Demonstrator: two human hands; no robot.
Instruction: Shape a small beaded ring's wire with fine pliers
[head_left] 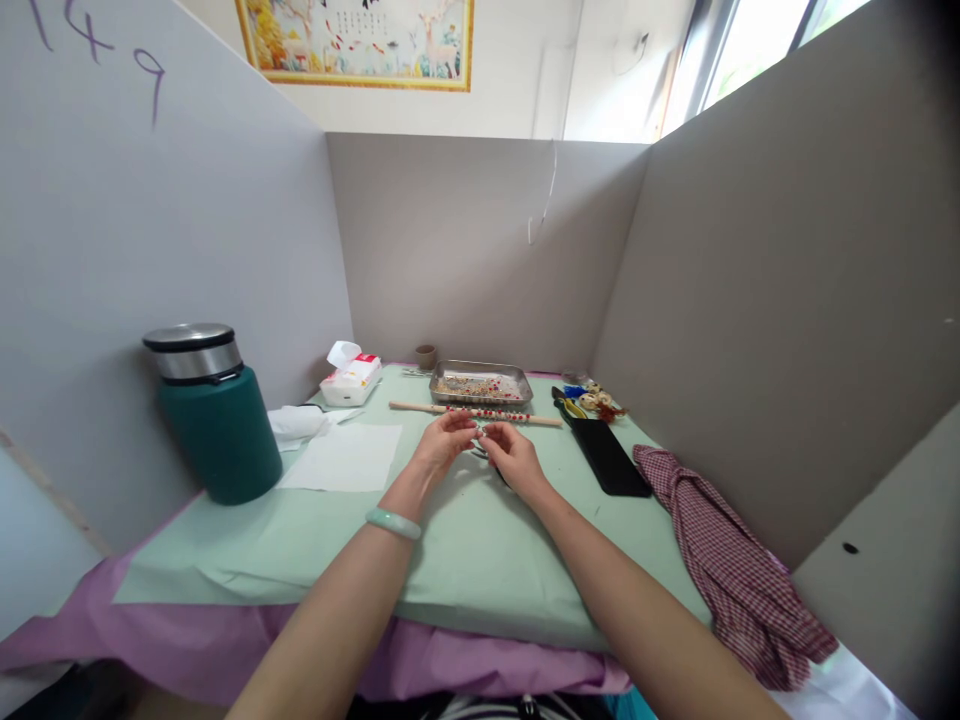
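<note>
My left hand point(446, 440) and my right hand point(514, 452) meet over the middle of the green cloth, fingertips pinched close together. Between them is something small, too tiny to name. A dark thin cord point(480, 453) shows just below the fingertips and runs under my right hand. Right behind my hands lies a pale wooden stick point(547, 421) with red and white beads along its middle. Beyond it sits a metal tray point(517, 375) with many small red and gold beads scattered in it.
A green flask point(221, 430) stands at left, near a tissue pack point(351, 380) and white paper point(349, 458). A small brown cup point(426, 356) is at the back. To the right lie a black phone-like slab point(611, 458), coloured threads point(596, 400) and checked cloth point(731, 560). Grey partitions enclose the table.
</note>
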